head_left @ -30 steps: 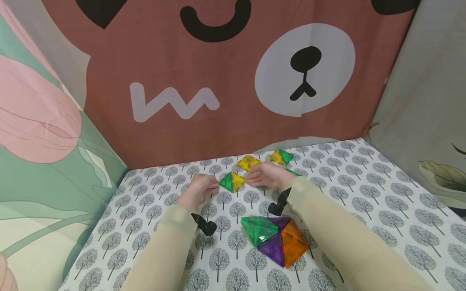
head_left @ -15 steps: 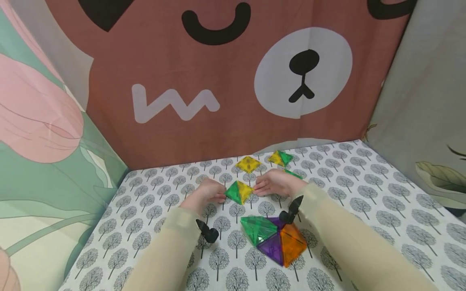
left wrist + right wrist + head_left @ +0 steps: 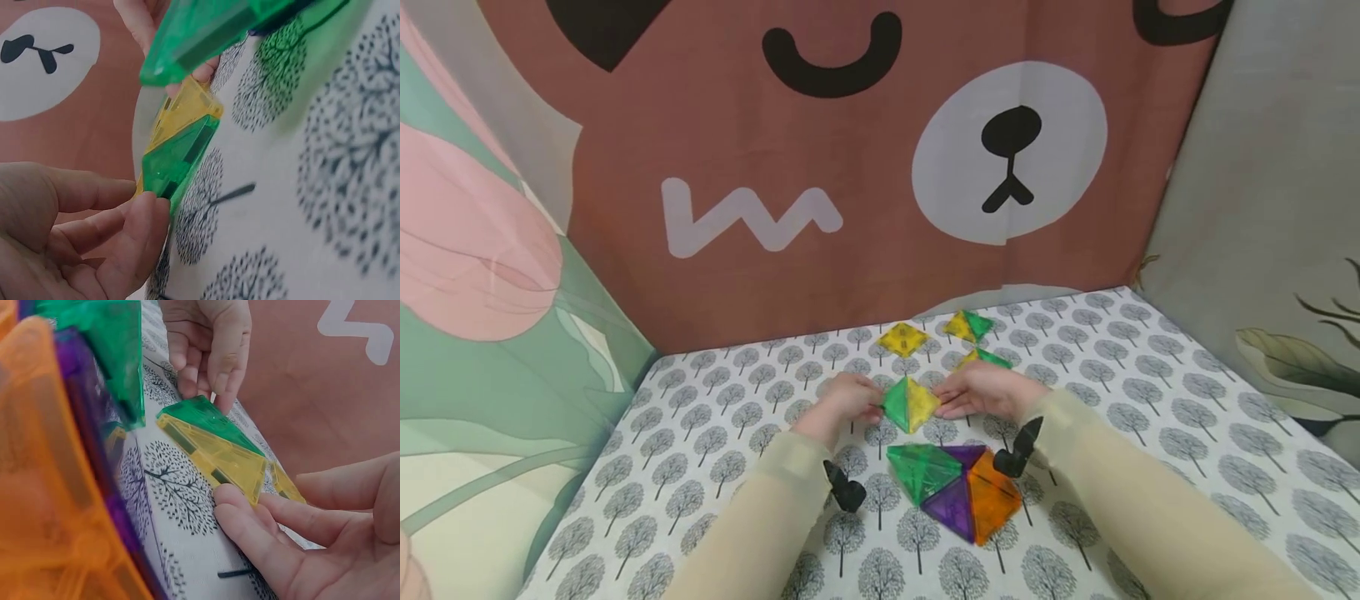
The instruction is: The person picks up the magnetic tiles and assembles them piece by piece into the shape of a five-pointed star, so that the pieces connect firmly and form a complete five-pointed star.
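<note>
A green triangular magnetic tile and a yellow one lie edge to edge as a diamond in the head view. My left hand pinches the outer corner of the green tile between thumb and fingers. On the other side, my right hand has its thumb and fingers at the yellow tile's outer corner. Just nearer to me sits a raised shape of joined tiles, with green, purple and orange faces. Up close, that green part overhangs the left wrist view.
Behind the hands lie a yellow tile pair and a yellow-and-green pair. Another such pair is partly covered by the right hand. The tree-print cloth meets a bear-print curtain at the back.
Both hands have brought the green-and-yellow diamond toward me and to the right, closer to the raised shape. The right hand has come away from the rear yellow pair, which now shows fully.
</note>
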{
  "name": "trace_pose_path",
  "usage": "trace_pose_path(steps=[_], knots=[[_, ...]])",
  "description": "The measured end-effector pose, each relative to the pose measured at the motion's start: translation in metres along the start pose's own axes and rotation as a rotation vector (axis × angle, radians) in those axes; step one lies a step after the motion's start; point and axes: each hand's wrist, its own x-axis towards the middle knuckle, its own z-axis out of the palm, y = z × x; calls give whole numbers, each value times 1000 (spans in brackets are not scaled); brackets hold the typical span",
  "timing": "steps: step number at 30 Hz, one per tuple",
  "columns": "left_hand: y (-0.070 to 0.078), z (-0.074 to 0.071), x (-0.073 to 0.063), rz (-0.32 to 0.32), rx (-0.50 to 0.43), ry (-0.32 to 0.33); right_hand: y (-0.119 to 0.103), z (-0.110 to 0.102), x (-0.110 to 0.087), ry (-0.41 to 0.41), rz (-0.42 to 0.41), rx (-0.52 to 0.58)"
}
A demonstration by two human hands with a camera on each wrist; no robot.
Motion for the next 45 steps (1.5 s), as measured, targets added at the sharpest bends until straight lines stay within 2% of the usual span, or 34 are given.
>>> trace_pose_path(steps=[10, 15, 19, 23, 27, 36, 40, 45], knots=[[-1, 18, 3, -21, -76, 0, 5, -13, -14, 21, -29, -52], [0, 25, 5, -49, -154, -37, 10, -20, -24, 52, -29, -88], [3, 29, 3, -59, -204, -67, 15, -22, -31, 100, -13, -41], [4, 31, -3, -35, -220, -108, 18, -24, -40, 108, -19, -27], [6, 33, -12, 2, -168, -140, 20, -26, -53, 92, -39, -47], [7, 36, -28, 101, 127, -104, 27, -27, -74, 62, -45, -17], [4, 39, -29, 110, 155, -113, 31, -27, -80, 42, -51, 8], [2, 42, -29, 110, 141, -136, 34, -27, -83, 26, -61, 28]])
